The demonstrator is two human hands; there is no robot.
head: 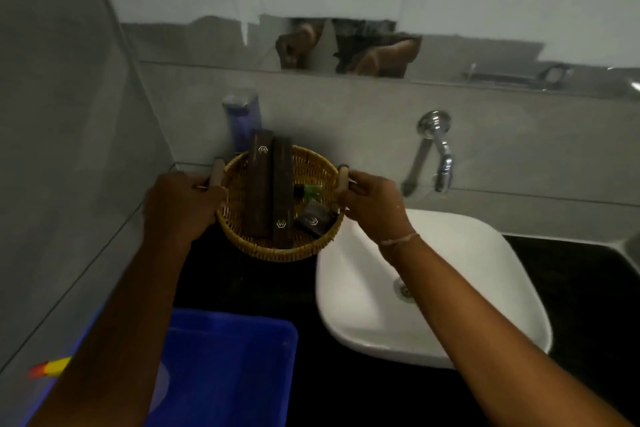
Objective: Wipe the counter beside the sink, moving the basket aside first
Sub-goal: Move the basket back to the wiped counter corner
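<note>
A dark counter (242, 288) is running along a grey tiled wall, with a white sink (450, 270) set into it and a mirror strip above. On the counter, in the corner just left of the sink, the basket (282, 246) is sitting or just lifting; its right edge is overlapping the sink rim, and whether its base is touching the counter cannot be told.

The left hand (180, 204) is closing around the left wooden handle (217, 170), fingers curled over it. The right hand (375, 208) is pinching the right handle (343, 177), thumb and fingers wrapped around it. Gripping both sides at once looks meant to be keeping the basket level, so that its loose load is not sliding: two long dark boxes (266, 191) leaning against the back rim, a small green bottle (310, 190) and a dark packet (313, 220).

A purple bottle (242, 118) is standing behind the basket against the wall. A chrome tap (438, 152) is projecting from the wall over the sink. A blue tub (221, 367) is sitting at the near edge, partly under the left forearm and cut off by the frame.

No cloth is showing anywhere. The counter under the basket is hidden, and the dim light is making its surface hard to read. A yellow and red object (48, 367) at lower left is too blurred to name.
</note>
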